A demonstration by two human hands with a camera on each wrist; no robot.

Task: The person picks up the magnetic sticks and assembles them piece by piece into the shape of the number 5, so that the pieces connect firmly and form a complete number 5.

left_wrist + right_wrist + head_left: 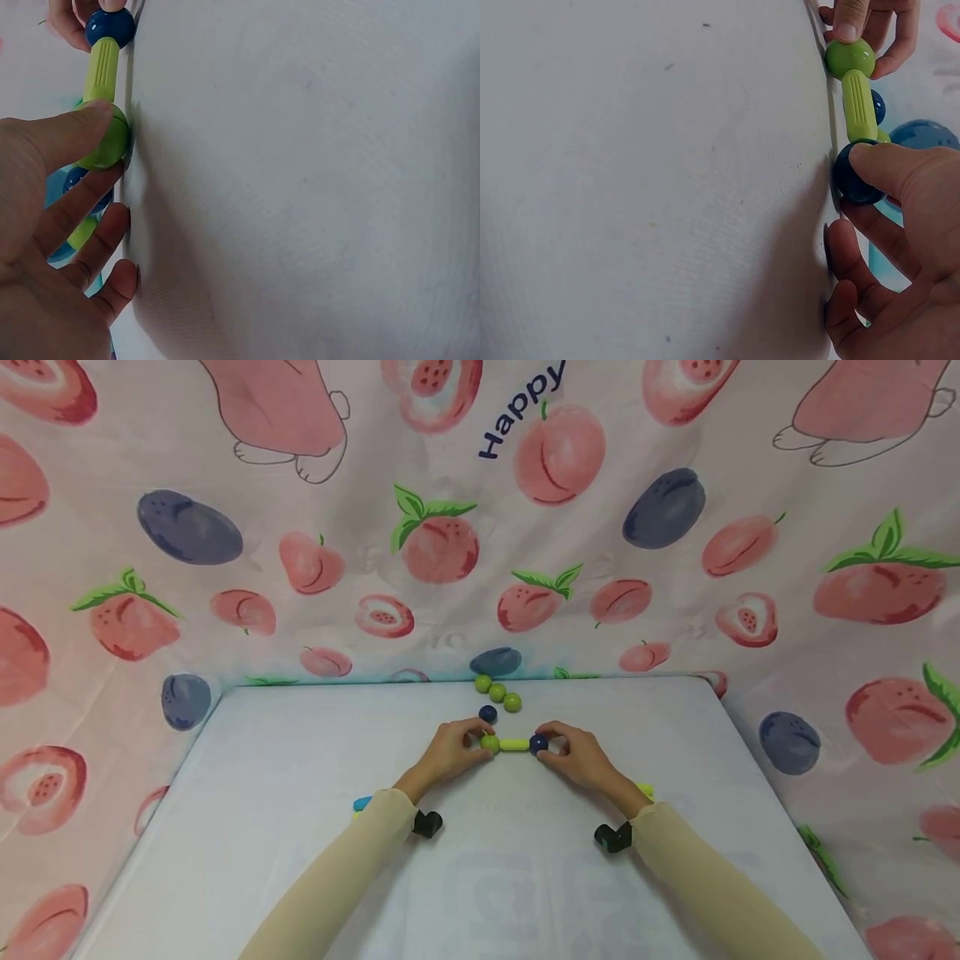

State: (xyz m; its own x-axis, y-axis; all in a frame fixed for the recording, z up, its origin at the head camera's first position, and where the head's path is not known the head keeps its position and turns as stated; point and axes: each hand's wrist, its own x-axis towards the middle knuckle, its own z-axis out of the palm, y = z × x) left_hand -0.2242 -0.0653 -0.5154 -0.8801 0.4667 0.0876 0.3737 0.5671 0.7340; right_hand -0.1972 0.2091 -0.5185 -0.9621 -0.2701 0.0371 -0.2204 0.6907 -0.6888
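Centrally on the white, cloth-covered table [300, 827], a short ribbed plastic rod [514, 745] is held level; its smooth green ball [490, 743] is pinched by the left hand [448, 753], its glossy blue ball [537, 743] by the right hand [577, 756]. Both ends are best kept pressed inward

At twelve o'clock on the white table [300, 827] you have three loose green balls [497, 692] lying in a short slanted row, each touching the next, near the far edge. Just below them sits a lone dark blue ball [487, 714]. At about eight o'clock a blue piece [362, 803] shows; its shape is mostly hidden. Behind and to both sides you see a pink cloth [675, 568] printed with peaches, plums and the word "Happy".
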